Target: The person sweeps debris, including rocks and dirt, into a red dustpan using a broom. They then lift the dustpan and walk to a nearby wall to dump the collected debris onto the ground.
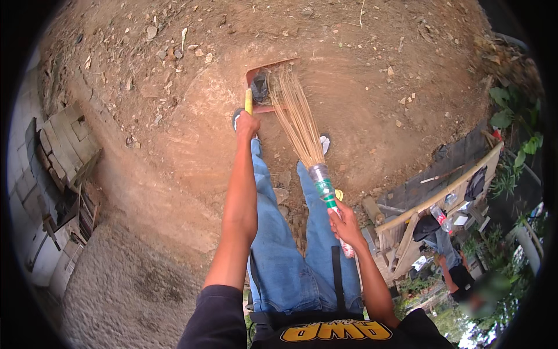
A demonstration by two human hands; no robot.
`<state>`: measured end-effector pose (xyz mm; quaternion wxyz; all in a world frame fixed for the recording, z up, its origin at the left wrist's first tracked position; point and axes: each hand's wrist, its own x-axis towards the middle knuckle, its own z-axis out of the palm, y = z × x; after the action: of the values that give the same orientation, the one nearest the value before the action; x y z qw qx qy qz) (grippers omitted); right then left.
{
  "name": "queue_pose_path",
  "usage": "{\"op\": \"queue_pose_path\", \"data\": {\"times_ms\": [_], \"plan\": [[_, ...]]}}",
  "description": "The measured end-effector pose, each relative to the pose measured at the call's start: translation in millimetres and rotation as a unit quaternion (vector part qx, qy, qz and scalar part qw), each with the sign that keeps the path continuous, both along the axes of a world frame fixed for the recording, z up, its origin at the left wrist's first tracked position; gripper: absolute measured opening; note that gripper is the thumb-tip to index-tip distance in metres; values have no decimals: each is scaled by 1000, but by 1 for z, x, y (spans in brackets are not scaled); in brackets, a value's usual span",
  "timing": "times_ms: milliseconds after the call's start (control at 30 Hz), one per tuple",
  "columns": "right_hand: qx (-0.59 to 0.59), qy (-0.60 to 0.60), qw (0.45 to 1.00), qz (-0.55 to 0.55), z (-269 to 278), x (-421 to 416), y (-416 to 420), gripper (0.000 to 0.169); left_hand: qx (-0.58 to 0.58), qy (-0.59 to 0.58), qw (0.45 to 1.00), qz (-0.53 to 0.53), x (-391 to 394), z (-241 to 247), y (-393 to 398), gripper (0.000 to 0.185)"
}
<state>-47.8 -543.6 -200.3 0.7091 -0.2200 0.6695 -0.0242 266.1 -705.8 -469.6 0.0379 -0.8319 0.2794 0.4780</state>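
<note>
My left hand [248, 123] is closed around the yellow handle [249, 101] of a red dustpan [272, 63], which rests on the dirt. Crumpled dark plastic [260, 87] and some dry debris lie in the pan. In my right hand [346, 224] is the wrapped grip of a stick broom [301, 118], bound with green and grey tape. Its bristle ends reach over the pan's open right side and hide part of its inside.
Bare ground [209, 152] with scattered stones surrounds my feet. Stacked blocks [69, 144] stand at the left by a rough concrete surface [130, 279]. At right, a wooden bench [444, 187] holds a plastic bottle [440, 218]; another person [453, 270] is beyond it, near leafy plants [501, 104].
</note>
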Motion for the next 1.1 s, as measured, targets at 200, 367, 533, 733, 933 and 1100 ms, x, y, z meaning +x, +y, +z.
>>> {"op": "queue_pose_path", "data": {"times_ms": [200,367,533,733,933,1100], "plan": [[15,45,994,-94,3,-38,31,19,26,-5,1000,-4,26,28,-2,29],[-32,158,980,-115,-74,-25,45,15,11,-2,1000,-2,20,24,-17,28],[-41,120,985,-120,-109,59,41,14,2,18,1000,-14,3,45,-20,31],[13,-4,994,-110,-43,95,9,17,-2,-16,1000,-19,23,35,-12,26],[33,-3,994,-102,9,36,21,37,11,44,999,-6,36,29,-2,28],[16,80,977,-196,19,2,46,37,-21,180,979,94,99,12,54,32]]}}
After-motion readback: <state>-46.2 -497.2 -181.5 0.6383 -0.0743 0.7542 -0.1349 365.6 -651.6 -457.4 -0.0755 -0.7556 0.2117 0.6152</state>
